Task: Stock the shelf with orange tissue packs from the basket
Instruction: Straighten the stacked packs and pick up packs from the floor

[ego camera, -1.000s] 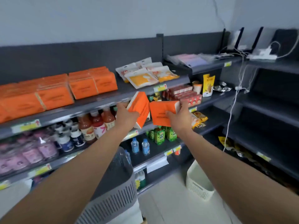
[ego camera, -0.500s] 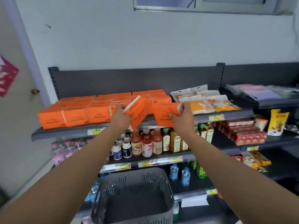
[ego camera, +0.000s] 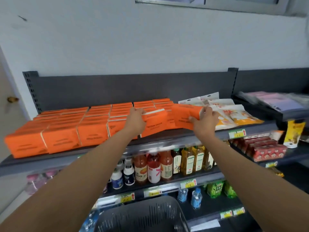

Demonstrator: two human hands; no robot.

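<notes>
Filling nears its end: the top shelf already carries rows of packs, and each hand — left hand, right hand — closes round one orange tissue pack at its front edge; the basket below the shelf looks empty — though only partly visible.

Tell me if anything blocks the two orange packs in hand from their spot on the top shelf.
Nothing visible does. Both packs, left and right, already sit at the shelf front, between the orange stacks and the white pouches.
</notes>
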